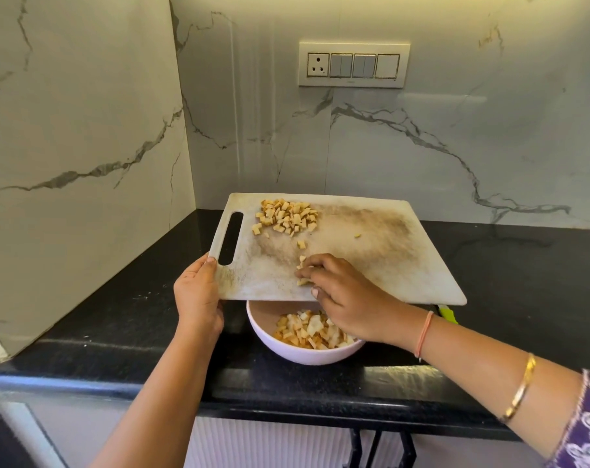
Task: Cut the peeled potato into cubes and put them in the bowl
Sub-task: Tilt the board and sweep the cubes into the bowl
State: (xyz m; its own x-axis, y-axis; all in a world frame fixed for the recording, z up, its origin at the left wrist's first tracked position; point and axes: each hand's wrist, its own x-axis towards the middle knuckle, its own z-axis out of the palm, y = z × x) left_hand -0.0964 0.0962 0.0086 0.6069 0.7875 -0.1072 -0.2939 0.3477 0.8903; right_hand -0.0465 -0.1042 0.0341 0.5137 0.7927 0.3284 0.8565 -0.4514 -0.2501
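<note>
Black table (118,315): cutting done, half transferred.
Gripping board (371,238) over bowl (287,352) with left hand (199,295), clutching cubes (303,282) at near edge in curled right hand (341,295); far pile (287,216) left.

I can read no writing, label or number from here. The switch plate (353,64), upper middle of the frame, carries one faint mark, too small to read.

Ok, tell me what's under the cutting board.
A white bowl of potato cubes sits under the cutting board's near edge; its far rim is covered. The left hand's fingers curl beneath the corner. A green object pokes out at right, mostly hidden.
</note>
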